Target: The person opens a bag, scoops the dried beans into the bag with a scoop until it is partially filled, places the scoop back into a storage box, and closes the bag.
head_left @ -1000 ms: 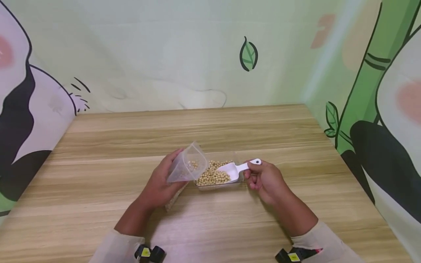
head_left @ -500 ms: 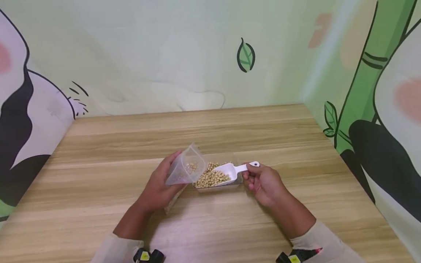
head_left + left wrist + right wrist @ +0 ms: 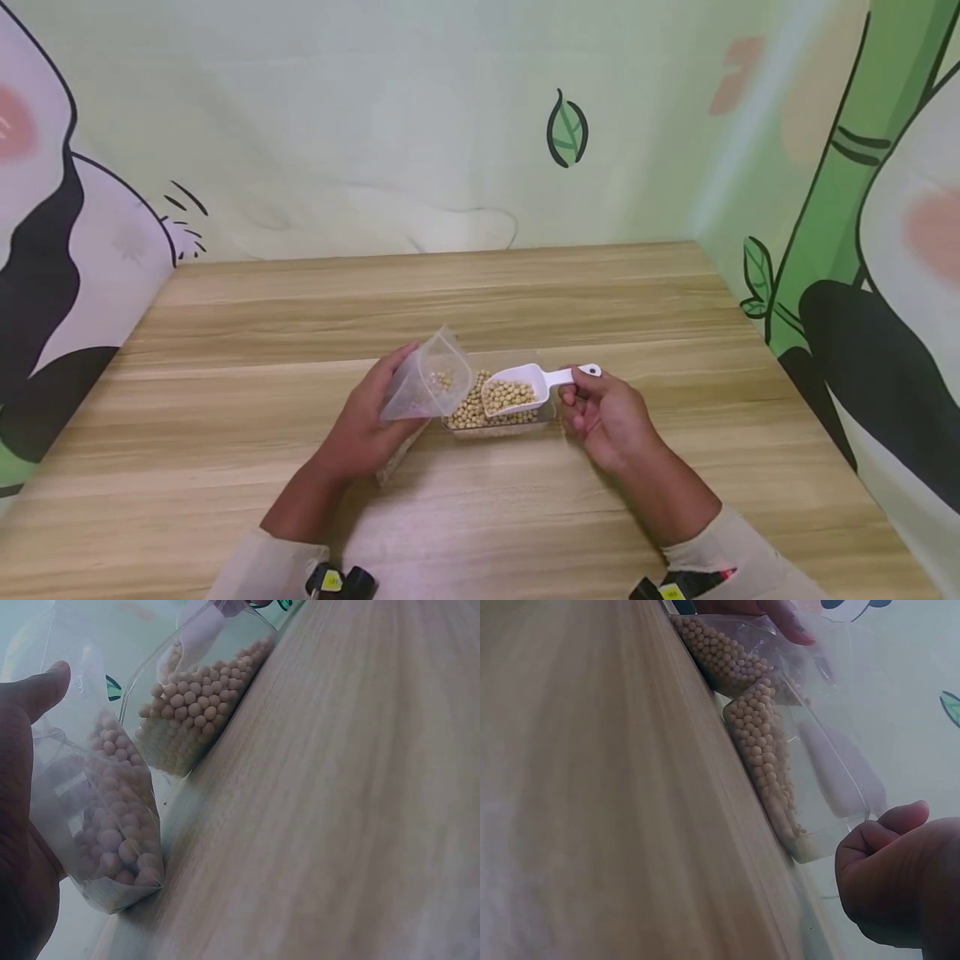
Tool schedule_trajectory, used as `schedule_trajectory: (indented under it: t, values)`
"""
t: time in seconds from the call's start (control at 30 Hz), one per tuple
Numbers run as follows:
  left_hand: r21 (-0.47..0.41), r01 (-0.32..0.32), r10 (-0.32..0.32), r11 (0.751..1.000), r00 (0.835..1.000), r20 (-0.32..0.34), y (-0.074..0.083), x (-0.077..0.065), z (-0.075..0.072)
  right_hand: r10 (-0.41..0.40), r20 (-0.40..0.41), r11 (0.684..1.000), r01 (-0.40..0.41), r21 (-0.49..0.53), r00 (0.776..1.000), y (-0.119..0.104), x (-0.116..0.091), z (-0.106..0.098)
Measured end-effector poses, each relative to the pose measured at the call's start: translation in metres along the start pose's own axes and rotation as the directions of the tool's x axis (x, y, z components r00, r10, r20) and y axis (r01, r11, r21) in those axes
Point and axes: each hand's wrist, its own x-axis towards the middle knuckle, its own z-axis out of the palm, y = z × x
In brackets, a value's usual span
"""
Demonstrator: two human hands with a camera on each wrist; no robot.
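My left hand [image 3: 363,425] grips a clear plastic bag [image 3: 408,387], its mouth held wide toward the right. Soybeans fill the bag's lower part, as the left wrist view shows. Just right of the bag stands a clear rectangular container [image 3: 498,431] with more soybeans [image 3: 467,414] in it. With thumb and fingers, my right hand [image 3: 611,417] pinches the handle of a white scoop [image 3: 560,377]. That scoop, loaded with soybeans, is over the container, close to the bag's mouth. In the right wrist view its bowl [image 3: 840,776] shows behind the clear wall.
The wood-grain table [image 3: 480,533] extends around the bag and container. Behind it rises a pale green wall [image 3: 360,125] with cartoon drawings. Side panels stand at left and right.
The scoop, earlier dug into the soybeans in the container, has come up and levelled with soybeans in it. The left hand and bag have stayed nearly still.
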Motion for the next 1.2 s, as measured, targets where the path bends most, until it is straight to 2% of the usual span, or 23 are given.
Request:
schedule_trajectory:
  t: [0.17, 0.4, 0.6, 0.87, 1.2]
  values:
    - [-0.005, -0.01, 0.01, 1.0, 1.0, -0.001, 0.0, 0.0, 0.0, -0.02, 0.021, 1.0, 0.019, 0.022, 1.0, 0.0, -0.001, 0.0]
    - [0.007, -0.022, 0.022, 1.0, 1.0, -0.014, 0.0, -0.001, 0.001, -0.07, 0.011, 0.996, 0.069, 0.057, 0.998, -0.001, 0.0, 0.001]
    - [0.008, 0.02, -0.02, 1.0, 1.0, 0.009, 0.003, -0.001, 0.0, -0.145, 0.058, 0.986, 0.14, 0.088, 0.988, -0.004, -0.003, 0.001]
    - [0.017, 0.019, -0.019, 1.0, 1.0, 0.011, 0.004, -0.001, -0.001, -0.233, 0.153, 0.967, 0.212, 0.142, 0.96, -0.009, -0.008, 0.003]
    - [0.046, -0.05, 0.05, 0.998, 0.999, 0.0, 0.002, 0.001, 0.002, -0.282, 0.27, 0.952, 0.234, 0.199, 0.92, -0.007, -0.016, 0.005]
